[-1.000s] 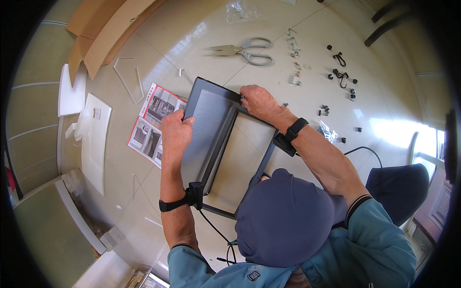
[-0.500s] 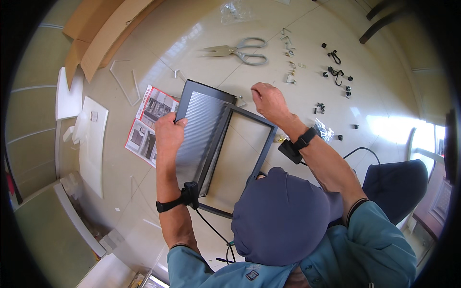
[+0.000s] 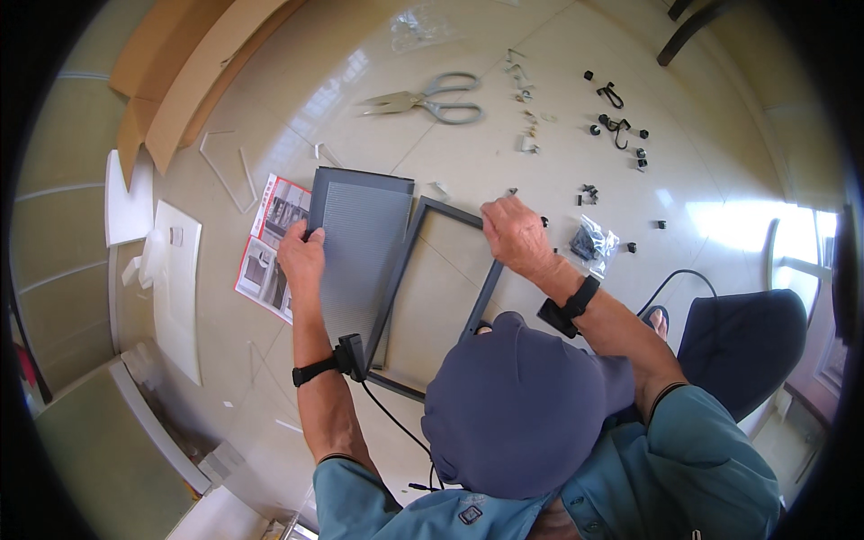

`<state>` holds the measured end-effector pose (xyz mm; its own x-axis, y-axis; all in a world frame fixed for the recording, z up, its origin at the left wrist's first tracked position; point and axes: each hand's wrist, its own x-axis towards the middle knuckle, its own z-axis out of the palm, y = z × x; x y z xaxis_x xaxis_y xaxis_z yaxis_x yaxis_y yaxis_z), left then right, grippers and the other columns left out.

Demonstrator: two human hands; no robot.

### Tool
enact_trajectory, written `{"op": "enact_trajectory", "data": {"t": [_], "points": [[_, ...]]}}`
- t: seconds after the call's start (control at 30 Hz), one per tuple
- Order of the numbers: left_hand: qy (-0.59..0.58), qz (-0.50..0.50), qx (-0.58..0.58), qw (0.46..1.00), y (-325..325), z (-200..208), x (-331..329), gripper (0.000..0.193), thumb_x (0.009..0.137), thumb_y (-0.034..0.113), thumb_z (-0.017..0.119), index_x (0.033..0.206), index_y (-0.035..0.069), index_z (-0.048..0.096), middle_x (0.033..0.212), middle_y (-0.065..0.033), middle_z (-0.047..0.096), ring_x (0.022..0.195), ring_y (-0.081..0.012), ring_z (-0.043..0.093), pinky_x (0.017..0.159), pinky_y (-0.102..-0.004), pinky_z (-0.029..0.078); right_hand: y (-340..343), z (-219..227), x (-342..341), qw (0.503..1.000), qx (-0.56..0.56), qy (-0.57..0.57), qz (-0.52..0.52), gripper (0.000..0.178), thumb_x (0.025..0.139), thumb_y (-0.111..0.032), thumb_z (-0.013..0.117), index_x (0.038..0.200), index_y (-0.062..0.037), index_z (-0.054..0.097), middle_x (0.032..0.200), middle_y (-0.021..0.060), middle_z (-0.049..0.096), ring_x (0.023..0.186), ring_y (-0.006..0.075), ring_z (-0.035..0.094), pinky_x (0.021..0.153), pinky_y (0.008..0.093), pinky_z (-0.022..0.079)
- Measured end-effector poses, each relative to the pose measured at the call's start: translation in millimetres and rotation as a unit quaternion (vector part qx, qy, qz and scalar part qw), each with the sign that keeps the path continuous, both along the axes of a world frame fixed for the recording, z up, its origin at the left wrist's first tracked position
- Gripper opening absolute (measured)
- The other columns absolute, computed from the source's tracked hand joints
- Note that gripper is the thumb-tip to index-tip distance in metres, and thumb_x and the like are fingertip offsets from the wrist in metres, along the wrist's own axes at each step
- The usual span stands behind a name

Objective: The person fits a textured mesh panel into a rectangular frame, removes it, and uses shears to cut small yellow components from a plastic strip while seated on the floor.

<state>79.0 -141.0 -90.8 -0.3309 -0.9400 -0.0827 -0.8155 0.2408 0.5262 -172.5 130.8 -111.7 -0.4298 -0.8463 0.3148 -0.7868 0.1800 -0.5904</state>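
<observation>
Head view, and the left hand (image 3: 301,259) has the ribbed grey panel (image 3: 362,238) gripped by its left edge, panel lying beside the dark open frame (image 3: 450,212), part of the booklet (image 3: 281,207) showing to its left. Over at the frame's upper right corner, the right hand (image 3: 517,236) curls its fingers; whether they pinch anything, one cannot tell. Scissors (image 3: 409,101) lie beyond on the tiles!

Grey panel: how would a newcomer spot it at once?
On the pale tiled floor, left of centre, find the red-edged leaflet. The grey panel is just to its right, the left hand at its left edge. Its filled, textured middle sets it apart from the dark open frame beside it.
</observation>
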Motion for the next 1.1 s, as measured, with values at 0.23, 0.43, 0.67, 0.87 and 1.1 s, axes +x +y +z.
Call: {"op": "enact_trajectory", "data": {"t": [0.23,0.43,0.67,0.87,1.1], "points": [[0.002,-0.060,-0.178,0.982,50,4,-15,0.039,0.081,0.009,0.072,0.116,-0.003,0.063,0.119,-0.0219,0.063,0.107,-0.0405,0.060,0.093,-0.0453,0.047,16,-2,17,0.999,0.004,0.029,0.038,0.009,0.076,-0.005,0.063,0.082,-0.0030,0.057,0.077,0.0111,0.056,0.079,0.0297,0.056,0.071,0.0409,0.049],[-0.028,-0.156,-0.080,0.984,128,3,-32,0.033,0.081,0.015,0.073,0.109,0.000,0.065,0.098,-0.0186,0.064,0.091,-0.0384,0.061,0.081,-0.0458,0.049,18,0,14,0.998,-0.003,0.029,0.047,0.009,0.076,-0.004,0.063,0.083,-0.0027,0.058,0.078,0.0118,0.058,0.079,0.0303,0.057,0.072,0.0405,0.050],[-0.040,-0.167,-0.016,0.985,148,-15,-20,0.020,0.082,0.012,0.071,0.099,0.003,0.063,0.096,-0.0161,0.062,0.087,-0.0384,0.062,0.075,-0.0477,0.049,22,-2,12,0.999,0.002,-0.021,0.025,0.008,0.082,-0.005,0.063,0.088,-0.0017,0.062,0.080,0.0148,0.062,0.079,0.0340,0.061,0.070,0.0421,0.052],[0.119,-0.136,0.014,0.984,151,-8,-18,0.020,0.080,0.003,0.071,0.097,0.001,0.061,0.094,-0.0162,0.061,0.082,-0.0375,0.061,0.071,-0.0427,0.049,12,15,5,0.988,0.045,-0.147,-0.014,0.013,0.087,-0.015,0.063,0.089,-0.0024,0.064,0.083,0.0149,0.066,0.078,0.0352,0.064,0.069,0.0431,0.052],[0.183,-0.108,-0.079,0.974,106,-2,22,0.017,0.079,0.000,0.071,0.094,-0.003,0.065,0.084,-0.0178,0.064,0.076,-0.0344,0.062,0.069,-0.0383,0.050,-14,29,-12,0.975,0.102,-0.199,0.006,0.018,0.089,-0.018,0.057,0.084,-0.0018,0.064,0.078,0.0199,0.066,0.075,0.0402,0.063,0.069,0.0457,0.051]]}}
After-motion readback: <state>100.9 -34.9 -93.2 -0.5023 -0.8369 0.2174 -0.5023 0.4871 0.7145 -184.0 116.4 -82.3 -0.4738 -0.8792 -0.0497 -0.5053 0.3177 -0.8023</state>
